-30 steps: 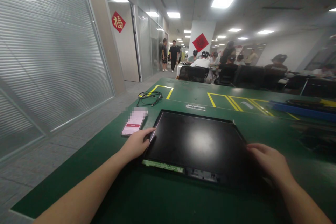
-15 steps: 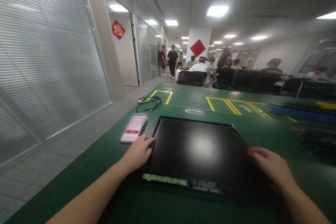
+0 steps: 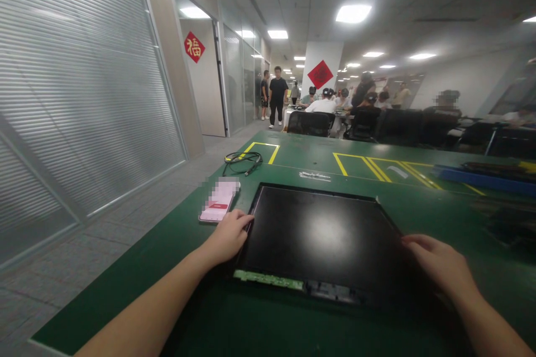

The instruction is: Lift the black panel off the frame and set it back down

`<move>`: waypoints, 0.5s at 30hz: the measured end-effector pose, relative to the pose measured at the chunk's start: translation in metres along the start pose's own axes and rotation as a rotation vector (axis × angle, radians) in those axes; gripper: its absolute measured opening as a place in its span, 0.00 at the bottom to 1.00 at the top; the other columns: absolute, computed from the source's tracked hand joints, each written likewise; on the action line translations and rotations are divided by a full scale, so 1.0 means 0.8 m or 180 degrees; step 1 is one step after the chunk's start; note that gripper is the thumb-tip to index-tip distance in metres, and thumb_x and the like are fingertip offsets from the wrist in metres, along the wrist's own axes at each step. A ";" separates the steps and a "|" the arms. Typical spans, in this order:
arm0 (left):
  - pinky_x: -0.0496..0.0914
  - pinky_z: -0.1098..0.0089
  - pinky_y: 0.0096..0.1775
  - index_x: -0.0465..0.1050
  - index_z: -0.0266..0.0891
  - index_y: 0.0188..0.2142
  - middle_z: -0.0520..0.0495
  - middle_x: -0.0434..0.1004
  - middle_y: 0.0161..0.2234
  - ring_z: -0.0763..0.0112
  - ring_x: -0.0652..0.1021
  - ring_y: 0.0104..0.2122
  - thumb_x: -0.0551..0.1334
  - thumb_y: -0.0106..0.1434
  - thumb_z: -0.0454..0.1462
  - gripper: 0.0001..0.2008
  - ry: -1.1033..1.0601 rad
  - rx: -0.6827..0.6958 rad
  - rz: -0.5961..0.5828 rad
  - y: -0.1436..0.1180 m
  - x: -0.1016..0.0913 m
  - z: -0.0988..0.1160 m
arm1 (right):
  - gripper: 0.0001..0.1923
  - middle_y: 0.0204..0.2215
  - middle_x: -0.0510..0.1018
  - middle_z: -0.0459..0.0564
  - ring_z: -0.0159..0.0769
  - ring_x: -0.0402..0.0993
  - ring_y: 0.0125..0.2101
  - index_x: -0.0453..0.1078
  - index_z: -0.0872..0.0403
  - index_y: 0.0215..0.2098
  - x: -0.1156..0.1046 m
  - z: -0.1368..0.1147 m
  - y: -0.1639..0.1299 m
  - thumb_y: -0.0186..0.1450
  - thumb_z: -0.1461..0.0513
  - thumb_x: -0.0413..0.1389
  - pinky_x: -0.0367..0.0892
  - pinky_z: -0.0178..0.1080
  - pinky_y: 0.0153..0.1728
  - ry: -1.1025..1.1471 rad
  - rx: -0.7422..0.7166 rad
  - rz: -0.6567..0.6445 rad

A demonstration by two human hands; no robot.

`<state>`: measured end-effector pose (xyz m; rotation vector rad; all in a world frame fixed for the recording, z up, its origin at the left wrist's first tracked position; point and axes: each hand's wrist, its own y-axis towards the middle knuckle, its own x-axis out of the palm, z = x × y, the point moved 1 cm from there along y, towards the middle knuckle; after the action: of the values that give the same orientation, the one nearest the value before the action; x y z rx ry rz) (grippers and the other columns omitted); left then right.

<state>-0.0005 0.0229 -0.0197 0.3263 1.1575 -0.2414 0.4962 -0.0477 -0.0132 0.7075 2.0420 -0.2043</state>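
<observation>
Panel [image 3: 322, 234] flat on bench [image 3: 268, 323] btwn both hands. Left hand [image 3: 228, 234] fingers curled on its left edge, right hand [image 3: 439, 268] fingers loosely together at right edge. Grip edges only, lift evenly; phone [image 3: 220, 207] just beyond left fingers.

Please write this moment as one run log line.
left hand: on display panel left edge | right hand: on right edge | panel flat on green table

A single head-worn camera looks forward and down, close over the green table [image 3: 293, 323], with the office beyond.
</observation>
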 end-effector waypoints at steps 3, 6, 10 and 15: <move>0.69 0.56 0.60 0.77 0.35 0.59 0.34 0.76 0.55 0.53 0.76 0.56 0.54 0.63 0.28 0.26 0.0031 -0.0002 0.0055 -0.001 0.000 0.001 | 0.18 0.33 0.86 0.53 0.55 0.80 0.38 0.83 0.46 0.29 0.000 0.000 0.000 0.55 0.50 0.53 0.71 0.49 0.39 0.0036 -0.0006 0.0012; 0.65 0.50 0.65 0.75 0.37 0.60 0.34 0.76 0.61 0.49 0.72 0.63 0.56 0.63 0.29 0.27 0.0082 -0.0025 0.0176 -0.001 0.003 -0.001 | 0.17 0.33 0.86 0.53 0.55 0.80 0.38 0.82 0.46 0.29 0.002 0.002 0.001 0.54 0.50 0.54 0.71 0.49 0.38 0.0052 -0.0002 0.0054; 0.60 0.48 0.69 0.72 0.38 0.63 0.37 0.73 0.66 0.50 0.66 0.69 0.56 0.65 0.31 0.27 -0.0159 0.0014 0.0035 -0.002 0.005 -0.004 | 0.17 0.32 0.86 0.53 0.54 0.80 0.38 0.83 0.46 0.29 0.003 0.004 0.003 0.54 0.50 0.53 0.71 0.48 0.38 0.0034 -0.0022 0.0052; 0.59 0.51 0.69 0.73 0.37 0.63 0.38 0.71 0.67 0.54 0.66 0.70 0.53 0.65 0.31 0.28 -0.0490 -0.0053 -0.0026 -0.004 0.000 -0.001 | 0.18 0.33 0.85 0.53 0.54 0.80 0.38 0.83 0.46 0.30 0.002 0.003 0.003 0.54 0.50 0.53 0.70 0.48 0.38 -0.0006 0.0041 -0.0008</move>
<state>-0.0025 0.0205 -0.0201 0.2836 1.0087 -0.2595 0.4986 -0.0461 -0.0152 0.7126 2.0415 -0.2195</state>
